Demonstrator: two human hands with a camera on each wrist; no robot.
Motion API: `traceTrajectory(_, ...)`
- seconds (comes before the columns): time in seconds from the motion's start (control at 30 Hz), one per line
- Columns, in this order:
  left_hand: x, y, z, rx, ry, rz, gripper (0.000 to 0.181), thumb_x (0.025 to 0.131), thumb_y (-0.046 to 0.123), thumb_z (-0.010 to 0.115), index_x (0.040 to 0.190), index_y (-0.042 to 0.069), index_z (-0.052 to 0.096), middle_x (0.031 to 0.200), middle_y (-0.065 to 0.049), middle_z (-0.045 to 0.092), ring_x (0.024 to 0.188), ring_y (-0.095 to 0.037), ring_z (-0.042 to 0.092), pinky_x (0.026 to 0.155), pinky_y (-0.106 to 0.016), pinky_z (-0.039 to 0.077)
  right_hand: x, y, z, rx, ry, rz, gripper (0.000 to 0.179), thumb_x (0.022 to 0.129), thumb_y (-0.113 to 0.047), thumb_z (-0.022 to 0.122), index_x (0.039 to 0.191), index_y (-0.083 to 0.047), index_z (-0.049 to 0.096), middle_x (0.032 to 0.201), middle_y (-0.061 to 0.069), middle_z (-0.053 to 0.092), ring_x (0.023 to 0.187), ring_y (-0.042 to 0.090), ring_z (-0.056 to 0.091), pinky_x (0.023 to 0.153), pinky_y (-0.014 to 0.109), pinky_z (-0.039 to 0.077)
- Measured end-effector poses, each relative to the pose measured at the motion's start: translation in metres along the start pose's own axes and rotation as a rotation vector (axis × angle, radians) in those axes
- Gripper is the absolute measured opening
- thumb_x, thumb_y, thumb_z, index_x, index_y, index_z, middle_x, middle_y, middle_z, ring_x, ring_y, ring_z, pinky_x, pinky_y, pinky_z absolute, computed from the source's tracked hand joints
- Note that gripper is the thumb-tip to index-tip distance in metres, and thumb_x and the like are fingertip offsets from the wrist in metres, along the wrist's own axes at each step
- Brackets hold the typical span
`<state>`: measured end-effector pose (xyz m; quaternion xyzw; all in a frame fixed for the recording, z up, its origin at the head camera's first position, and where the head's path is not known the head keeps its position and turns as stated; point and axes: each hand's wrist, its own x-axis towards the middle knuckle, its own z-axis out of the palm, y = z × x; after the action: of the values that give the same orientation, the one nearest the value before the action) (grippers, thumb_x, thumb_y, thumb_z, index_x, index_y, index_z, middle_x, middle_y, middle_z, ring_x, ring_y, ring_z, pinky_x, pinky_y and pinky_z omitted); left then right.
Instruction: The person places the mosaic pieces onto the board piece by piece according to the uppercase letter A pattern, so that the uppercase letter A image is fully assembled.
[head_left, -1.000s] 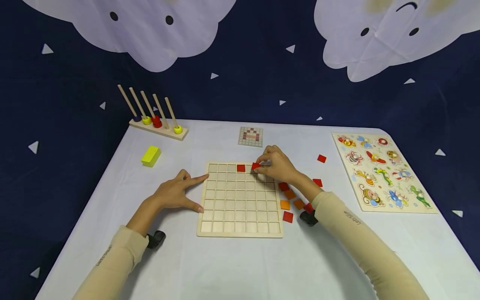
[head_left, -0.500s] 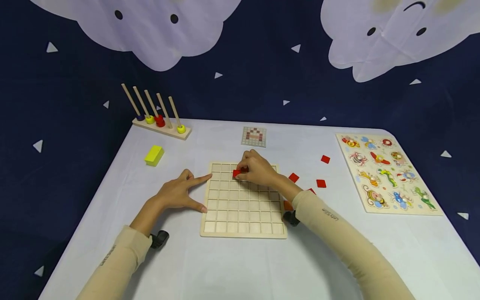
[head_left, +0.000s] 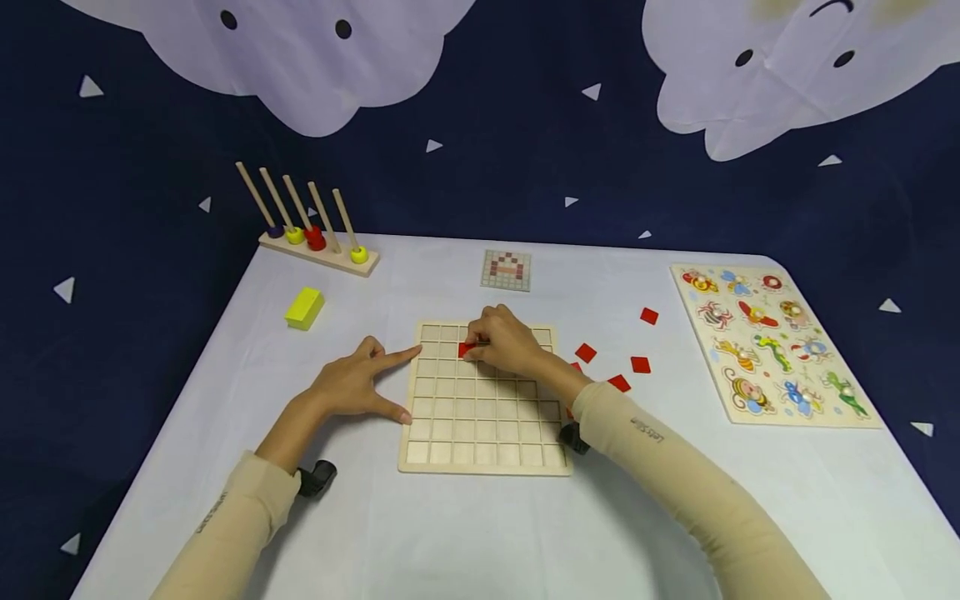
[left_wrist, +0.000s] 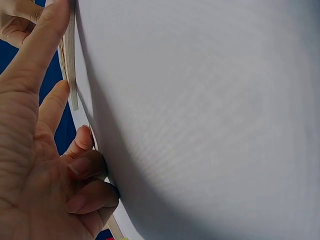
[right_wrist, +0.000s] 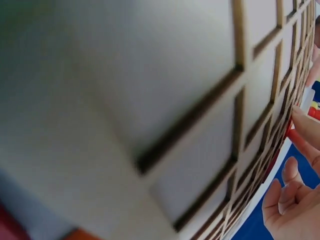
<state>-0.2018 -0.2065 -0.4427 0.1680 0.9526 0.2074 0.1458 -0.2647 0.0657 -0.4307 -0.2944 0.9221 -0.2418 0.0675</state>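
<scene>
A wooden grid board lies flat on the white table. My left hand steadies its left edge, index finger and thumb stretched out against the frame; the left wrist view shows the other fingers bent. Between thumb and fingertips, my right hand pinches a red square tile at a cell in the second row from the top, left of the middle. In the right wrist view the right fingertips are at the far side of the grid. The right hand covers part of the top row.
Several loose red tiles lie right of the board, some partly behind the right forearm. A pattern card lies beyond it. At the right is an insect puzzle board; at the left, a yellow block and a peg stand with rings.
My right hand has moved left and slightly toward me with the red tile, from the top row to the second row. The red tile lying in the top row is now hidden. The left hand stays put.
</scene>
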Motion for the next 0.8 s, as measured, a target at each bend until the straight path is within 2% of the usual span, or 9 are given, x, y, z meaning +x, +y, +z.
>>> traceTrajectory(0.13, -0.001, 0.001, -0.001, 0.002, 0.002, -0.002, 0.107, 0.058, 0.069, 0.084, 0.151, 0.034, 0.042, 0.104, -0.006, 0.039, 0.075, -0.018, 0.043, 0.06, -0.03, 0.035, -0.002, -0.002, 0.0, -0.02, 0.001, 0.008, 0.015, 0.085, -0.029, 0.079, 0.092, -0.016, 0.075, 0.093, 0.003, 0.059, 0.09, 0.02, 0.047, 0.074, 0.033, 0.044)
traceTrajectory(0.23, -0.001, 0.001, 0.0, 0.004, -0.002, -0.007, 0.107, 0.059, 0.069, 0.083, 0.151, 0.034, 0.041, 0.104, -0.006, 0.039, 0.075, -0.018, 0.043, 0.061, -0.03, 0.034, -0.004, -0.002, -0.003, -0.039, 0.0, -0.003, 0.025, 0.084, -0.031, 0.08, 0.102, -0.015, 0.077, 0.094, 0.004, 0.058, 0.09, 0.02, 0.046, 0.075, 0.032, 0.043)
traceTrajectory(0.37, 0.0, 0.001, 0.001, 0.009, -0.001, -0.013, 0.107, 0.059, 0.069, 0.083, 0.151, 0.033, 0.041, 0.104, -0.007, 0.039, 0.076, -0.019, 0.043, 0.061, -0.03, 0.034, -0.009, 0.002, -0.01, -0.008, 0.013, -0.007, 0.036, 0.082, -0.032, 0.082, 0.112, -0.013, 0.076, 0.094, 0.006, 0.057, 0.09, 0.02, 0.044, 0.073, 0.031, 0.04)
traceTrajectory(0.57, 0.0, 0.002, 0.002, 0.015, 0.002, -0.023, 0.109, 0.058, 0.068, 0.084, 0.152, 0.032, 0.041, 0.103, -0.007, 0.039, 0.075, -0.019, 0.043, 0.061, -0.03, 0.034, -0.026, 0.025, -0.028, 0.061, 0.063, 0.009, 0.034, 0.083, -0.027, 0.081, 0.111, -0.009, 0.076, 0.094, 0.011, 0.058, 0.09, 0.022, 0.044, 0.076, 0.035, 0.039)
traceTrajectory(0.8, -0.001, 0.003, 0.003, 0.012, 0.001, -0.032, 0.11, 0.057, 0.07, 0.084, 0.151, 0.032, 0.042, 0.103, -0.006, 0.039, 0.075, -0.019, 0.043, 0.061, -0.03, 0.034, -0.053, 0.059, -0.05, 0.094, 0.115, 0.099, 0.032, 0.08, -0.025, 0.084, 0.107, -0.009, 0.077, 0.095, 0.012, 0.056, 0.094, 0.026, 0.044, 0.081, 0.038, 0.037)
